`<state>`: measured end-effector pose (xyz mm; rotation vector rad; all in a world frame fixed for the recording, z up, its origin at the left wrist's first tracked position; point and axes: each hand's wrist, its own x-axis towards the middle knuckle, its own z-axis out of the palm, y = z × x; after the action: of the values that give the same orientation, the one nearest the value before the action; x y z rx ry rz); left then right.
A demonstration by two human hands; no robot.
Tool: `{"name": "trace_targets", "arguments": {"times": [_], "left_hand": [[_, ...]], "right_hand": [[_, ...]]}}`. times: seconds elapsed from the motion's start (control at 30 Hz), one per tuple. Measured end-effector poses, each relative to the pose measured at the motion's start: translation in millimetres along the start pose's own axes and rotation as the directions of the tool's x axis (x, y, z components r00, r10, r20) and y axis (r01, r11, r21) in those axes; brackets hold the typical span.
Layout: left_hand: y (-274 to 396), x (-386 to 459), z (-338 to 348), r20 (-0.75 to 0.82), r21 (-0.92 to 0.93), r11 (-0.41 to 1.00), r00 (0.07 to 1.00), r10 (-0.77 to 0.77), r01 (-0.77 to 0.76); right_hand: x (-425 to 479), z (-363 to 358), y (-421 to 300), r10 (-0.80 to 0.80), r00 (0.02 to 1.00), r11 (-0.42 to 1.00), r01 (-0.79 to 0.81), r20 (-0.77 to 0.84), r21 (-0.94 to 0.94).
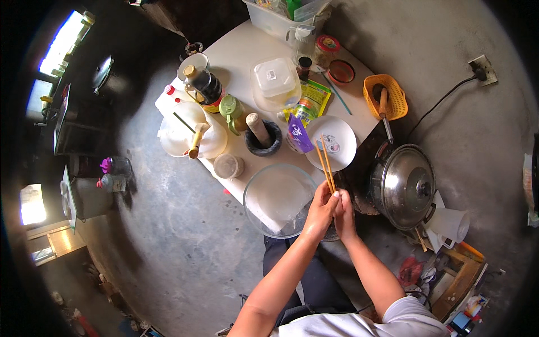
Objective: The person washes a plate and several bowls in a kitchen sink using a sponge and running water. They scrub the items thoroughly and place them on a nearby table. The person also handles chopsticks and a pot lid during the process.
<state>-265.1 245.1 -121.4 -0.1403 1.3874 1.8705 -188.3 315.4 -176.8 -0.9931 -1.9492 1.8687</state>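
A pair of wooden chopsticks [325,165] points away from me, the far tips over a white plate [343,145] with a cartoon face printed on it. My left hand [321,212] and my right hand [345,212] come together around the near ends of the chopsticks, which the fingers hide. Just left of my hands is a large clear glass bowl [276,198] at the table's near edge. A purple packet [299,134] leans at the plate's left rim. Beyond the glass bowl a dark stone mortar [274,145] holds a pale pestle [258,127].
On the white table [229,42] stand a dark sauce bottle [208,90], a green-lidded jug [230,108], a plastic tub [228,166] and a yellow seasoning bag [311,101]. To my right are a lidded metal pot [408,185], an orange basket [396,109] and a plugged-in cord [440,101].
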Motion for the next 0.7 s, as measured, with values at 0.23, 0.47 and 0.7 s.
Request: {"name": "trace_targets", "arguments": {"times": [0.23,0.47,0.7], "left_hand": [[-21,-34,-84,-0.174,0.037,0.985,0.971,-0.161,0.17],[-17,-75,-142,-0.432,-0.088,0.992,0.894,-0.118,0.089],[-14,-82,-160,-0.606,-0.09,0.995,0.796,-0.02,-0.043]], "right_hand": [[90,-8,25,-0.221,0.959,0.84,0.094,-0.178,-0.535],[117,-12,46,-0.387,0.914,0.493,0.097,-0.119,-0.865],[121,-9,37,-0.489,0.871,0.408,0.171,-0.057,-0.897]]}}
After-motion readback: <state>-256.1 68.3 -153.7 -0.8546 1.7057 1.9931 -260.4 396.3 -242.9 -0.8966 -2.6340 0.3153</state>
